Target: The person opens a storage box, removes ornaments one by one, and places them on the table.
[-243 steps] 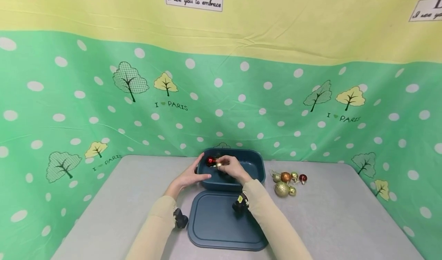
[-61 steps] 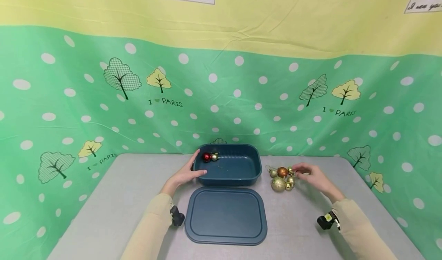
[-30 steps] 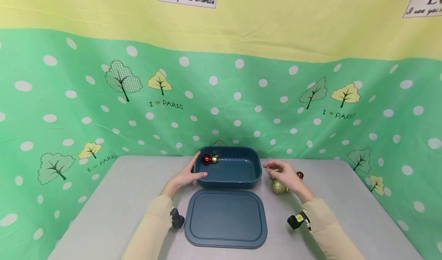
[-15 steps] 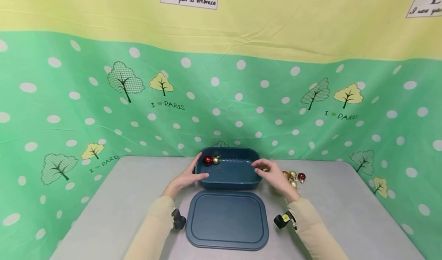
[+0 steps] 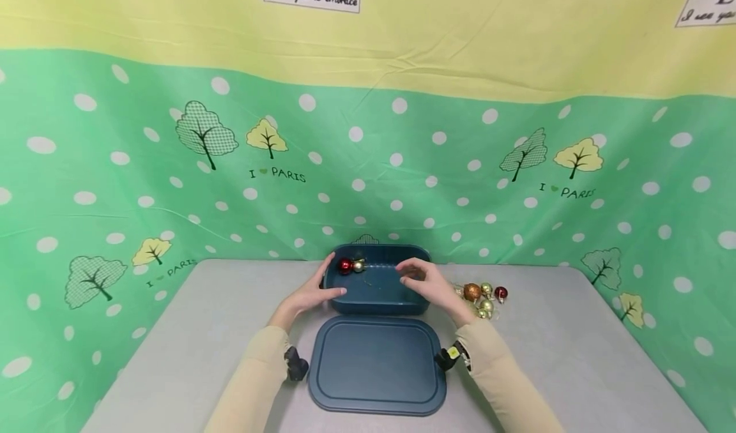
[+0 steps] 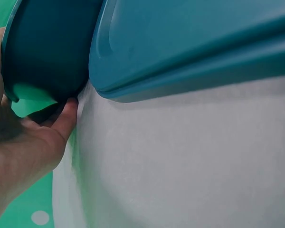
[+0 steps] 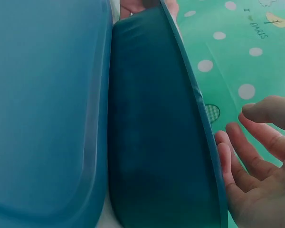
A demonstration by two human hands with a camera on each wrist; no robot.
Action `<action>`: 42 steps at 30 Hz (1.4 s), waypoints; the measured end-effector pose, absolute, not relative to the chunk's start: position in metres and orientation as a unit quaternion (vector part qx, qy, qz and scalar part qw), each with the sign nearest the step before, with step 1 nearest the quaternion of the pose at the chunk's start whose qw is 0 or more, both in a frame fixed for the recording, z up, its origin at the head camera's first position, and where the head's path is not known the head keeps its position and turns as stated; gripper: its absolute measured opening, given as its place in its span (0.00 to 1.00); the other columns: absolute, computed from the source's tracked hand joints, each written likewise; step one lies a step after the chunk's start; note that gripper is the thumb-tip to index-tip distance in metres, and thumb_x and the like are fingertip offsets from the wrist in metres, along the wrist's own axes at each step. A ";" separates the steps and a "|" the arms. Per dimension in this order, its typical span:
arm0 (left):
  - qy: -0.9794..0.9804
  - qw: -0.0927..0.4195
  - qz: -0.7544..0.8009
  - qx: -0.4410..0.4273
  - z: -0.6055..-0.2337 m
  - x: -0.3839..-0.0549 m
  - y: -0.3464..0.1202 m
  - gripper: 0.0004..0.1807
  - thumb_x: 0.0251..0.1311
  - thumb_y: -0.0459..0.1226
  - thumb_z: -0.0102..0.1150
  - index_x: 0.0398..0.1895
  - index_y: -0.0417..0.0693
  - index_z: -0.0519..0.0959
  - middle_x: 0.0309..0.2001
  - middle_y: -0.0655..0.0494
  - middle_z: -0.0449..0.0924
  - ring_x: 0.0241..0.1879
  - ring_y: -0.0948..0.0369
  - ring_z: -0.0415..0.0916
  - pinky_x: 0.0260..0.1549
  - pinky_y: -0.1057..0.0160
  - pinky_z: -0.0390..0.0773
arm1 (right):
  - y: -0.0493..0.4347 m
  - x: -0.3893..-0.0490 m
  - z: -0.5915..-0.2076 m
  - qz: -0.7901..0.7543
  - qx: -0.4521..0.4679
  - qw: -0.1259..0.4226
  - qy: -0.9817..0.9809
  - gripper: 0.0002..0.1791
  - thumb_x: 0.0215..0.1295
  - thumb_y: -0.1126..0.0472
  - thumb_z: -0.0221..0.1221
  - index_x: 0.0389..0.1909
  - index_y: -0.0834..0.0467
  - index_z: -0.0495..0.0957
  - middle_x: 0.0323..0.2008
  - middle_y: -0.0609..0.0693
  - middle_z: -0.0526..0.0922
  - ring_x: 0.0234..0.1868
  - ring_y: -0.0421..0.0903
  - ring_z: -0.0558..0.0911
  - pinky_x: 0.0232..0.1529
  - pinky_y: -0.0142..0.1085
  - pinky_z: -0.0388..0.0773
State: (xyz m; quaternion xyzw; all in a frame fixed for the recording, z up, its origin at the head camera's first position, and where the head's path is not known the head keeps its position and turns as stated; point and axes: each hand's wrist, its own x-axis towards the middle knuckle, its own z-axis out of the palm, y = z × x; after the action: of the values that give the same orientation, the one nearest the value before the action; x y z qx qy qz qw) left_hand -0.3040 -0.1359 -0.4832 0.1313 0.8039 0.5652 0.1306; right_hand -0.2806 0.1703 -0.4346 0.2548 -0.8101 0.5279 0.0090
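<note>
My left hand [image 5: 307, 292] holds the left end of a dark blue rectangular storage box [image 5: 382, 307], thumb at the front wall and fingers at the far side. In the left wrist view, that thumb [image 6: 66, 118] touches the box's outside. Within the box, a shiny red ball ornament [image 5: 345, 265] and a small gold ball ornament [image 5: 359, 265] sit at the back left. My right hand [image 5: 431, 285] hovers over the box's right part, fingers loosely bent. The right wrist view shows thumb and fingers [image 7: 251, 156] apart, with nothing seen between them.
The box's flat blue lid [image 5: 376, 366] lies just in front of it. To the right is a cluster of ball ornaments: an orange one [image 5: 472, 292], a dark red one [image 5: 501, 293] and several gold ones [image 5: 485, 305]. A patterned cloth [image 5: 368, 165] hangs behind the grey table [image 5: 575, 350].
My right hand has moved left from the ornament cluster to above the box. The red and gold balls lie where they did two seconds ago. The left hand keeps its hold on the box.
</note>
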 end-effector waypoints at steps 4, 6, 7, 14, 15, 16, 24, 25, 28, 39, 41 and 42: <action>0.804 0.131 0.566 0.129 -0.482 -0.303 -0.137 0.52 0.61 0.39 0.63 0.78 0.59 0.37 0.76 0.42 0.31 0.73 0.41 0.31 0.66 0.37 0.40 | 0.157 -0.287 -0.437 0.531 0.265 -0.001 -0.805 0.14 0.66 0.72 0.57 0.51 0.68 0.76 0.49 0.64 0.78 0.48 0.59 0.79 0.47 0.43 0.78; 0.804 0.129 0.565 0.130 -0.481 -0.303 -0.138 0.52 0.61 0.39 0.63 0.78 0.59 0.37 0.76 0.42 0.31 0.73 0.41 0.31 0.65 0.36 0.40 | 0.151 -0.290 -0.438 0.529 0.272 -0.006 -0.804 0.14 0.66 0.71 0.57 0.52 0.67 0.75 0.49 0.65 0.78 0.48 0.58 0.80 0.47 0.43 0.78; 0.804 0.128 0.565 0.132 -0.480 -0.303 -0.138 0.52 0.61 0.39 0.63 0.78 0.58 0.37 0.76 0.41 0.31 0.73 0.41 0.31 0.65 0.36 0.40 | 0.149 -0.291 -0.439 0.527 0.273 -0.008 -0.805 0.14 0.66 0.71 0.57 0.52 0.67 0.75 0.49 0.65 0.78 0.48 0.58 0.80 0.47 0.42 0.78; 0.807 0.125 0.562 0.134 -0.479 -0.304 -0.138 0.53 0.61 0.40 0.63 0.78 0.57 0.37 0.76 0.39 0.31 0.72 0.39 0.31 0.64 0.34 0.40 | 0.132 -0.292 -0.435 0.526 0.271 -0.027 -0.806 0.14 0.65 0.73 0.56 0.51 0.71 0.75 0.49 0.66 0.78 0.47 0.63 0.79 0.45 0.44 0.79; 0.805 0.126 0.564 0.132 -0.479 -0.304 -0.138 0.52 0.61 0.39 0.63 0.78 0.57 0.37 0.76 0.39 0.31 0.72 0.39 0.31 0.65 0.35 0.40 | 0.129 -0.290 -0.431 0.527 0.270 -0.030 -0.806 0.14 0.65 0.74 0.56 0.51 0.71 0.75 0.49 0.67 0.77 0.47 0.63 0.79 0.46 0.45 0.79; 0.805 0.126 0.564 0.131 -0.480 -0.304 -0.138 0.52 0.61 0.39 0.63 0.78 0.57 0.37 0.76 0.40 0.31 0.72 0.39 0.31 0.65 0.35 0.40 | 0.127 -0.288 -0.427 0.527 0.269 -0.033 -0.805 0.14 0.65 0.74 0.56 0.51 0.72 0.74 0.49 0.67 0.77 0.48 0.64 0.78 0.46 0.45 0.79; 0.796 0.133 0.574 0.134 -0.482 -0.306 -0.139 0.52 0.61 0.37 0.62 0.78 0.58 0.37 0.76 0.41 0.31 0.73 0.41 0.32 0.66 0.37 0.40 | 0.108 -0.283 -0.404 0.528 0.249 -0.046 -0.811 0.14 0.64 0.74 0.55 0.50 0.71 0.75 0.49 0.68 0.77 0.48 0.62 0.78 0.47 0.45 0.78; 0.796 0.133 0.575 0.135 -0.482 -0.306 -0.139 0.51 0.61 0.37 0.62 0.78 0.57 0.37 0.76 0.40 0.31 0.73 0.41 0.32 0.66 0.37 0.40 | 0.106 -0.286 -0.403 0.532 0.248 -0.049 -0.808 0.14 0.64 0.74 0.55 0.50 0.71 0.75 0.49 0.69 0.77 0.49 0.63 0.78 0.47 0.45 0.78; 0.796 0.134 0.574 0.136 -0.480 -0.306 -0.140 0.52 0.62 0.37 0.62 0.78 0.57 0.36 0.76 0.40 0.31 0.73 0.41 0.32 0.66 0.37 0.40 | 0.101 -0.296 -0.405 0.557 0.247 -0.055 -0.791 0.15 0.64 0.75 0.55 0.50 0.74 0.74 0.50 0.74 0.75 0.48 0.65 0.77 0.47 0.48 0.78; 0.780 0.164 0.587 0.140 -0.451 -0.289 -0.132 0.51 0.62 0.34 0.61 0.78 0.48 0.36 0.75 0.36 0.29 0.72 0.39 0.30 0.66 0.37 0.40 | 0.084 -0.336 -0.440 0.557 0.206 -0.035 -0.804 0.14 0.62 0.74 0.57 0.49 0.74 0.77 0.44 0.64 0.81 0.44 0.57 0.82 0.45 0.42 0.79; 0.778 0.161 0.591 0.140 -0.449 -0.286 -0.132 0.51 0.61 0.34 0.61 0.78 0.48 0.36 0.75 0.36 0.30 0.72 0.39 0.31 0.65 0.36 0.41 | 0.082 -0.339 -0.443 0.547 0.208 -0.030 -0.811 0.13 0.62 0.74 0.57 0.48 0.73 0.78 0.44 0.64 0.82 0.43 0.56 0.82 0.45 0.42 0.79; 0.777 0.159 0.593 0.140 -0.448 -0.284 -0.132 0.51 0.61 0.34 0.61 0.78 0.48 0.37 0.75 0.36 0.30 0.72 0.39 0.31 0.65 0.36 0.41 | 0.081 -0.340 -0.444 0.541 0.207 -0.029 -0.814 0.13 0.62 0.73 0.58 0.47 0.73 0.78 0.44 0.64 0.82 0.43 0.55 0.82 0.44 0.41 0.79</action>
State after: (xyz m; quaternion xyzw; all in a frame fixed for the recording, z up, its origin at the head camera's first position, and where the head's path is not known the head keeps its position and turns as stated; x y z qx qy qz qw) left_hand -0.2844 -0.1321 -0.4482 0.1397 0.7770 0.5928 0.1592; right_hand -0.3395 0.0806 -0.4444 0.2075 -0.8143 0.5414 -0.0292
